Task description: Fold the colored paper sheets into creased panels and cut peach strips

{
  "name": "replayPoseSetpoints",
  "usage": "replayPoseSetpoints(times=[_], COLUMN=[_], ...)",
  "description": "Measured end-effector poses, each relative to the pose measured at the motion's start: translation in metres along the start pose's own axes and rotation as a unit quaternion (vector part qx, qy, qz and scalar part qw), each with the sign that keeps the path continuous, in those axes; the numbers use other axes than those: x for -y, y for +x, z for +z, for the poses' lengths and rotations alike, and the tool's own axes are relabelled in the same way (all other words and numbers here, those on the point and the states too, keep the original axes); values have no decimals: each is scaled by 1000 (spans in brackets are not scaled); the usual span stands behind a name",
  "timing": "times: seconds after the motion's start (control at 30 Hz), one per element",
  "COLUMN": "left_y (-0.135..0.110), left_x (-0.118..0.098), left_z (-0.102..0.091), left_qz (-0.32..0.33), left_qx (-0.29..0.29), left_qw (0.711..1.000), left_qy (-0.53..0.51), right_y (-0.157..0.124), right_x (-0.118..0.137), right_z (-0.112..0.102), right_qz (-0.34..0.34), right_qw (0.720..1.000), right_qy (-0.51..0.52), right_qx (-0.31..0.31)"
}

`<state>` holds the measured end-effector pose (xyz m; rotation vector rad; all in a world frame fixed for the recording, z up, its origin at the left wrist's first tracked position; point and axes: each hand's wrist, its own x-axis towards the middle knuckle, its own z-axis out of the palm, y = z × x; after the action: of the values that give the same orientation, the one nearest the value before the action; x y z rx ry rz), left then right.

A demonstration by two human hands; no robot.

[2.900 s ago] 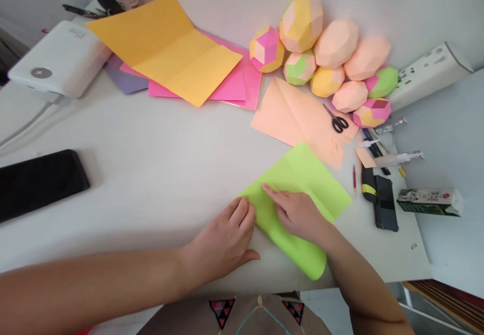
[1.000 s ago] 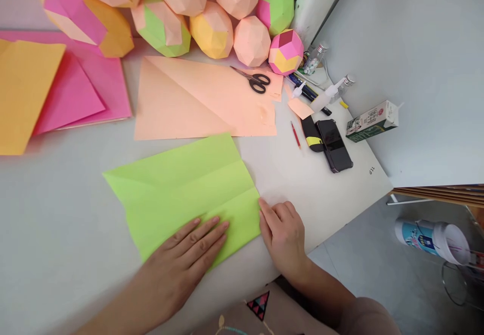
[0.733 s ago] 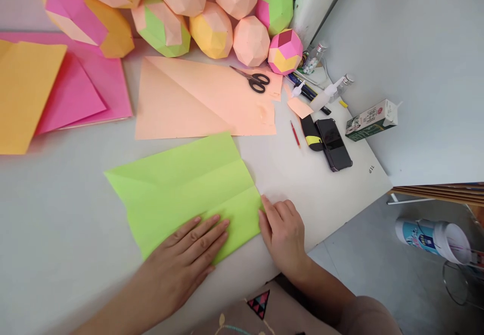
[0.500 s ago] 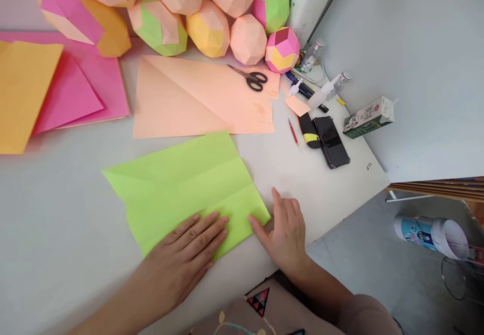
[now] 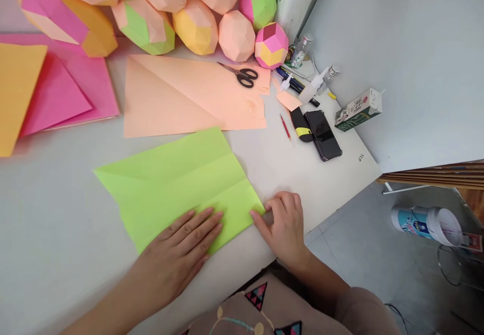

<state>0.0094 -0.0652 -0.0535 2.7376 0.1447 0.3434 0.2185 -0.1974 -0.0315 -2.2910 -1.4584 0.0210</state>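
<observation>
Head view: a green sheet point(image 5: 177, 179) with faint creases lies in the near middle of the white worktop point(image 5: 56, 214), its far corner meeting a peach sheet point(image 5: 170, 98). The left hand point(image 5: 177, 254) rests flat on it, fingers straight, grasping nothing. The right hand point(image 5: 285, 229) is at the sheet's right corner, thumb on top, fingers curled beside the edge; its grip is narrow, but whether it pinches the paper I cannot tell. Black-handled scissors point(image 5: 245, 77) lie on the peach sheet, faceted paper shapes point(image 5: 236, 36) behind. Right: a phone point(image 5: 323, 136) and a carton point(image 5: 359, 109) with printed characters too small to read. Small dark marks point(image 5: 361, 158) near the worktop's right corner are illegible, as is the blue label point(image 5: 414, 222) on a white bucket point(image 5: 448, 226) at far right.
</observation>
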Motion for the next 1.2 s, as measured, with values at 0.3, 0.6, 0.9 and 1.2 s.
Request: replayPoseSetpoints(times=[0.3,0.6,0.9,1.2], left_y=[0,1,0,2], left_x=[0,-1,1,3], left_z=[1,2,3,-1], left_qz=[1,5,22,50], left_qx=[-9,-21,-30,-10], left_qw=[1000,1000,998,994], left_qy=[0,5,42,93], right_y=[-2,-6,-13,-12], right_x=[3,-2,29,31], right_z=[2,4,10,10], right_qz=[9,10,-10,-45], right_qw=[1000,999,998,995], right_qy=[-16,-17,-55,-59], right_qx=[-12,-26,5,62])
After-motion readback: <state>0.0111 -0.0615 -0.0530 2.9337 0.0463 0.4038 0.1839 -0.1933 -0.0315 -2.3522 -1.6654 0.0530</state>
